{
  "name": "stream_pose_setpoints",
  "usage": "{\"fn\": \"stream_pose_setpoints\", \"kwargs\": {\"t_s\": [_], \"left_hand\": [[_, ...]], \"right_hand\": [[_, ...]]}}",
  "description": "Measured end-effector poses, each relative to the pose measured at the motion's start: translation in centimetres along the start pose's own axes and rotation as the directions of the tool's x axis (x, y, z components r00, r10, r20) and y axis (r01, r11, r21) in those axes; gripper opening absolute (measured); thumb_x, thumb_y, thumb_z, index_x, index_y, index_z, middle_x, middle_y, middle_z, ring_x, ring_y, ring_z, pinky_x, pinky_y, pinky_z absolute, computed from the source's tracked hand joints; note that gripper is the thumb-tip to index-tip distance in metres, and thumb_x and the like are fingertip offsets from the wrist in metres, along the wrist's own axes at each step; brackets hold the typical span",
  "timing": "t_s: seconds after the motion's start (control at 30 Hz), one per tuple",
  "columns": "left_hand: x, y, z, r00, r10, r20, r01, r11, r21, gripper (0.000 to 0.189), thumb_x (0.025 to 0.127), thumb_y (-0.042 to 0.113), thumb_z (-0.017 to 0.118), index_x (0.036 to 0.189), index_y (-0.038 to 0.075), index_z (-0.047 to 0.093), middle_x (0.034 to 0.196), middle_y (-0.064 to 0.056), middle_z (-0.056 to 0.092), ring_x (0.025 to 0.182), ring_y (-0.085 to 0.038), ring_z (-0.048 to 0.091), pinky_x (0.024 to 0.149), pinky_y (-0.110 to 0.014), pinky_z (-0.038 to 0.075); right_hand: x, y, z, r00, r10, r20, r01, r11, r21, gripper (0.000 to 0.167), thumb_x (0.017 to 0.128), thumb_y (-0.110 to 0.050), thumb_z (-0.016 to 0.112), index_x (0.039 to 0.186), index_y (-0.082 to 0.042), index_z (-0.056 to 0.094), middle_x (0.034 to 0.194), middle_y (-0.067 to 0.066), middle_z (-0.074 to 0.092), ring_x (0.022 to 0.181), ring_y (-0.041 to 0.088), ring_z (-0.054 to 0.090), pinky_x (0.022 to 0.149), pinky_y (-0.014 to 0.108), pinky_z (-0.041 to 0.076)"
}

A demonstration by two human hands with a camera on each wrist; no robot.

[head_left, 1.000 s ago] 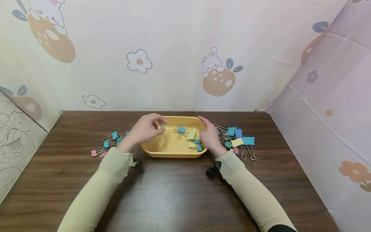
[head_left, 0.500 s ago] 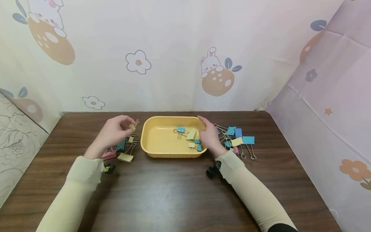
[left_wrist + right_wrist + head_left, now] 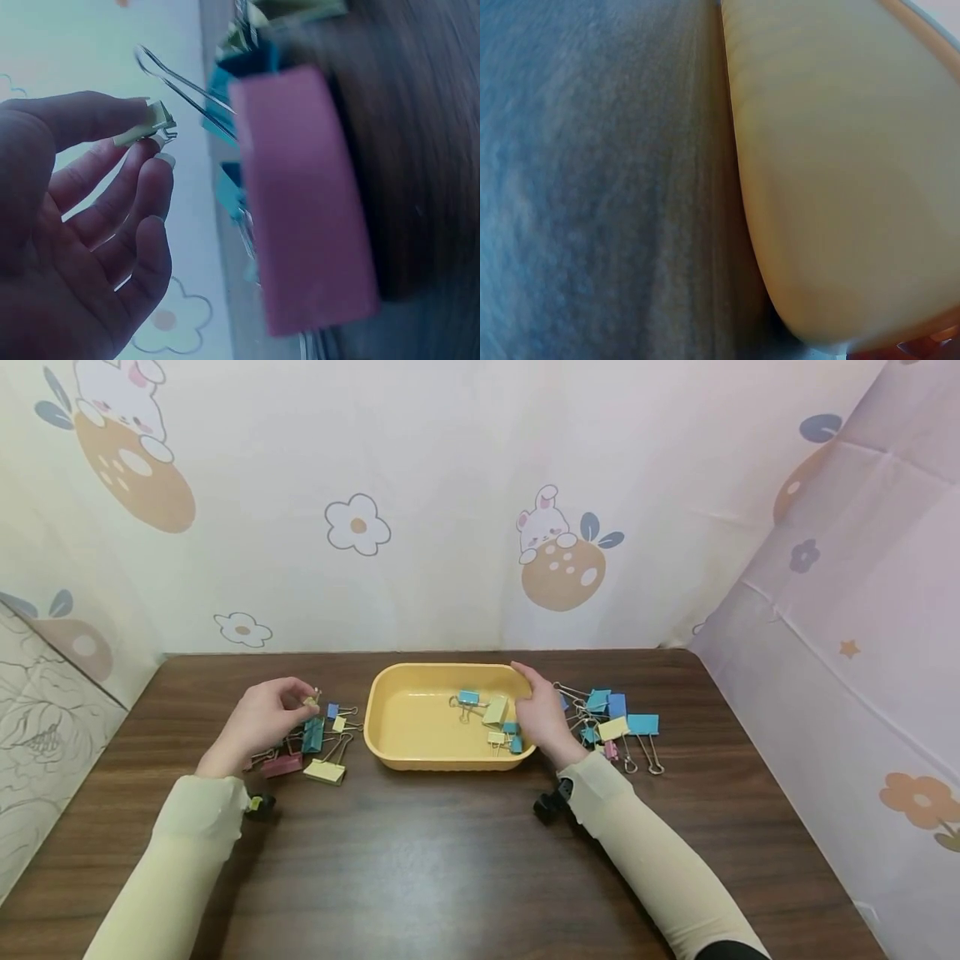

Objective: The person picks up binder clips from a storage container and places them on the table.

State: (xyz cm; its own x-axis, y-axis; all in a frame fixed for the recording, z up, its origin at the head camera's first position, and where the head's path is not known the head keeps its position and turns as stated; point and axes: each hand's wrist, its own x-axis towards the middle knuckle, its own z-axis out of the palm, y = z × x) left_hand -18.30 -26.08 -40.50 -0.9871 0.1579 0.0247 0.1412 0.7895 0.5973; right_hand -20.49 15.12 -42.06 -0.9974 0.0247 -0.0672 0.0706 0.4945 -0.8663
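Observation:
My left hand [image 3: 266,714] pinches a small yellow binder clip [image 3: 154,124] between thumb and fingertips, above the left pile. Below it lie a pink binder clip [image 3: 282,766], a teal binder clip [image 3: 312,735] and a larger yellow binder clip [image 3: 326,771]. My right hand [image 3: 542,718] grips the right end of a yellow tray [image 3: 420,763], part of its fingers hidden. Inside the tray, toward its right side, are several blue, teal and yellow clips, among them a yellow one [image 3: 495,710]. The tray's outer wall [image 3: 840,165] fills much of the right wrist view.
To the right of the tray lies another pile of mixed clips, with a blue binder clip [image 3: 642,724] at its outer edge. A patterned curtain [image 3: 450,527] hangs behind the dark wooden table [image 3: 427,860].
My left hand has moved left from over the tray to above the left pile, carrying the small yellow binder clip. The right hand and tray have stayed in place.

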Motion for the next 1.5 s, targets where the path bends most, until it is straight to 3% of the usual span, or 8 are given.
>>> {"fn": "stream_pose_setpoints", "kwargs": {"t_s": [0.13, 0.3, 0.4, 0.77, 0.93, 1.13, 1.37, 1.5], "left_hand": [[0.2, -0.8, 0.1, 1.0, -0.025, 0.013, 0.025, 0.999, 0.022, 0.025, 0.093, 0.023, 0.07, 0.111, 0.007, 0.068, 0.096, -0.01, 0.071, 0.087, -0.026, 0.064, 0.076, -0.045, 0.048], [0.6, -1.5, 0.5, 0.999, -0.039, 0.024, 0.038, 0.999, 0.037, 0.024, 0.093, 0.021, 0.071, 0.111, 0.006, 0.068, 0.102, -0.014, 0.07, 0.092, -0.029, 0.063, 0.079, -0.05, 0.049], [0.7, -1.8, 0.7, 0.999, -0.036, 0.024, 0.034, 0.998, 0.047, 0.024, 0.093, 0.02, 0.07, 0.112, 0.006, 0.069, 0.103, -0.015, 0.07, 0.094, -0.03, 0.063, 0.081, -0.051, 0.049], [0.9, -1.6, 0.5, 0.998, -0.036, 0.057, 0.035, 0.999, 0.023, 0.026, 0.095, 0.021, 0.068, 0.116, 0.005, 0.068, 0.111, -0.017, 0.067, 0.099, -0.032, 0.06, 0.084, -0.053, 0.047], [0.7, -1.2, -0.2, 1.0, -0.012, 0.002, 0.012, 1.0, -0.002, 0.028, 0.098, 0.028, 0.064, 0.116, 0.007, 0.067, 0.11, -0.016, 0.067, 0.098, -0.032, 0.06, 0.08, -0.05, 0.048], [1.1, 0.8, -0.7, 0.998, 0.041, -0.056, -0.043, 0.999, -0.031, 0.029, 0.1, 0.033, 0.061, 0.114, 0.009, 0.067, 0.107, -0.012, 0.069, 0.092, -0.027, 0.063, 0.071, -0.04, 0.049], [2.0, 5.1, -0.3, 0.993, 0.114, -0.043, -0.118, 0.989, -0.087, 0.029, 0.099, 0.035, 0.061, 0.111, 0.01, 0.068, 0.107, -0.009, 0.07, 0.091, -0.024, 0.064, 0.077, -0.042, 0.051], [2.6, 7.7, 0.5, 0.985, 0.172, -0.032, -0.175, 0.974, -0.144, 0.027, 0.099, 0.034, 0.062, 0.111, 0.011, 0.069, 0.106, -0.007, 0.07, 0.091, -0.023, 0.064, 0.078, -0.041, 0.052]], "right_hand": [[0.0, 0.0, 0.1, 1.0, 0.005, -0.002, -0.005, 1.0, -0.006, 0.071, 0.088, 0.01, 0.042, 0.153, -0.021, 0.041, 0.153, 0.008, 0.042, 0.1, 0.026, 0.058, 0.067, 0.032, 0.049], [0.0, 0.1, 0.1, 1.0, -0.006, -0.007, 0.006, 1.0, 0.003, 0.072, 0.088, 0.01, 0.043, 0.152, -0.022, 0.042, 0.15, 0.009, 0.045, 0.062, 0.024, 0.054, 0.053, 0.031, 0.047], [0.0, 0.1, 0.1, 1.0, -0.016, -0.006, 0.016, 1.0, 0.006, 0.072, 0.087, 0.011, 0.043, 0.152, -0.02, 0.042, 0.15, 0.01, 0.045, 0.057, 0.021, 0.051, 0.052, 0.03, 0.046], [-0.3, -0.2, 0.0, 1.0, -0.004, -0.003, 0.004, 1.0, 0.014, 0.072, 0.087, 0.011, 0.043, 0.153, -0.019, 0.041, 0.152, 0.008, 0.044, 0.094, 0.028, 0.06, 0.068, 0.034, 0.05], [-0.2, -0.1, 0.0, 1.0, -0.008, -0.008, 0.008, 1.0, 0.01, 0.072, 0.088, 0.011, 0.043, 0.153, -0.019, 0.041, 0.152, 0.008, 0.044, 0.102, 0.027, 0.059, 0.073, 0.035, 0.05], [0.0, 0.1, 0.0, 1.0, -0.026, -0.011, 0.026, 1.0, -0.002, 0.071, 0.088, 0.011, 0.042, 0.152, -0.02, 0.042, 0.152, 0.008, 0.044, 0.102, 0.028, 0.058, 0.074, 0.035, 0.049], [0.0, 0.3, 0.1, 0.999, -0.042, -0.009, 0.042, 0.999, -0.006, 0.072, 0.086, 0.011, 0.041, 0.151, -0.02, 0.043, 0.152, 0.008, 0.044, 0.109, 0.029, 0.056, 0.075, 0.038, 0.048], [0.1, 0.3, 0.0, 0.999, -0.04, -0.011, 0.04, 0.999, -0.006, 0.073, 0.086, 0.011, 0.041, 0.152, -0.019, 0.043, 0.152, 0.008, 0.043, 0.114, 0.028, 0.054, 0.087, 0.039, 0.046]]}}
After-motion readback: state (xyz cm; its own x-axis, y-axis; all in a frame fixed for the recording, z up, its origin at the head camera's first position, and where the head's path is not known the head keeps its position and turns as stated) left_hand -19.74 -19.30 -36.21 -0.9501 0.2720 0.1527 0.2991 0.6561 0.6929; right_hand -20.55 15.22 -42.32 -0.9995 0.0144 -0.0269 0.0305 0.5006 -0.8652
